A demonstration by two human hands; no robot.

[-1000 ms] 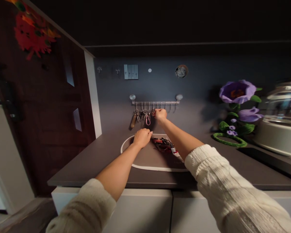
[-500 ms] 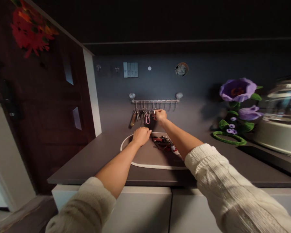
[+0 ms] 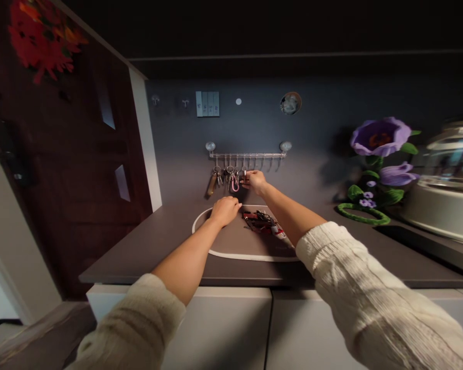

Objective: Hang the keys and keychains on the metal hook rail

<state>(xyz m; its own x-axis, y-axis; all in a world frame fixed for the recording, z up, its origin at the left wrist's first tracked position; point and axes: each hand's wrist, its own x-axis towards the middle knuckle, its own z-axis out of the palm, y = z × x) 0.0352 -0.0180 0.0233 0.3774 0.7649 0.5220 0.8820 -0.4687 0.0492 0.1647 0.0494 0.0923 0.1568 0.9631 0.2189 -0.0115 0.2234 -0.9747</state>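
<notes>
A clear rail with a row of hooks [image 3: 250, 155] is fixed to the dark wall by two round suction mounts. From its left part hang several key rings [image 3: 217, 177], one with a brown tag and one with a pink carabiner [image 3: 235, 182]. My right hand [image 3: 256, 182] is at the rail's middle, fingers closed around a key ring just below a hook; the fingers partly hide it. Lower left, my left hand [image 3: 224, 210] is over the mat [image 3: 231, 246], back up and fingers curled under; their grip is hidden. A pile of keys [image 3: 263, 223] lies on the mat.
Purple artificial flowers [image 3: 380, 139] with a green ring base stand on the counter at right, beside a cream appliance with a clear dome [image 3: 443, 190]. A dark red door [image 3: 96, 169] is at left. Switches [image 3: 207, 104] are on the wall above; cabinets [image 3: 231, 324] are below.
The view has tilted down slightly, so the scene sits a little higher. My right hand stays at the rail with its fingers slightly shifted. My left hand has hardly moved.
</notes>
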